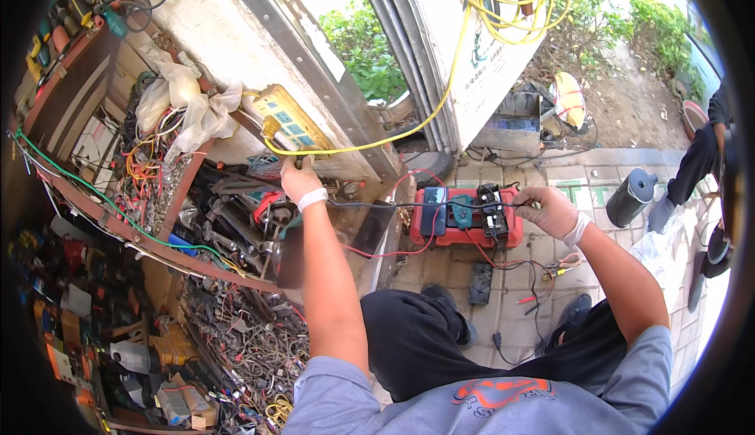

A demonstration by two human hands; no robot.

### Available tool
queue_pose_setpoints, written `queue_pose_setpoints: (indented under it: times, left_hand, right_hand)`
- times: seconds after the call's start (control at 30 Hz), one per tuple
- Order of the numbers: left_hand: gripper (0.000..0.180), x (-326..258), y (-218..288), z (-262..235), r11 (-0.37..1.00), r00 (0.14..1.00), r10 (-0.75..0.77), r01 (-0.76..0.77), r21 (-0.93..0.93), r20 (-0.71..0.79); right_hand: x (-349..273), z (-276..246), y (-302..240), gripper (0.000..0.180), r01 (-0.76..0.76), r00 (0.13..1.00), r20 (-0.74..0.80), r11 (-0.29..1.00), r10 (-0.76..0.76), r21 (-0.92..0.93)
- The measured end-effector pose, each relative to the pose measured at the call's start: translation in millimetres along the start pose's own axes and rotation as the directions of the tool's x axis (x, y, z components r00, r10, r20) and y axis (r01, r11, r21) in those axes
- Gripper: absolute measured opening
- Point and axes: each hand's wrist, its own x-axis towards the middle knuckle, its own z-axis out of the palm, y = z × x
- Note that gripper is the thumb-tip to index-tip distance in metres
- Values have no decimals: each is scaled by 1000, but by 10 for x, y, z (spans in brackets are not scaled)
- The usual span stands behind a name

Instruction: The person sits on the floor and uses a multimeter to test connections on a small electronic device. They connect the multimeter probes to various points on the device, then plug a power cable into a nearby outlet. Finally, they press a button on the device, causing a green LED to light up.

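A thin black cable stretches between my two gloved hands. My left hand is closed around its left end, just below a yellow power strip and beside the yellow cord plugged into it; the fingertips are partly hidden. At the right, my right hand pinches the same cable. The cable passes above a red toolbox, on which lie a dark blue phone, a teal meter and an opened black device. A red wire loops near the box.
Left of me stands a bench with a bin of tools and a heap of scrap wires. Clip leads and a black block lie on the paving. A dark tumbler stands near another person's leg.
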Motion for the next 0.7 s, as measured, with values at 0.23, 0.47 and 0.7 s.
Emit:
queue_pose_setpoints:
  times: [0.23, 0.47, 0.7]
  left_hand:
    - [26, 160, 101, 7, 975, 997, 34, -49, 217, 73]
    - [28, 280, 77, -52, 960, 990, 98, -121, 253, 101]
    - [26, 304, 19, -88, 935, 972, 139, -192, 299, 192]
  right_hand:
    - [73, 107, -48, 17, 62, 998, 17, 998, -63, 11]
    - [66, 108, -30, 18, 60, 998, 14, 998, -60, 17]
    - [71, 102, -10, 17, 54, 998, 33, 998, -55, 29]
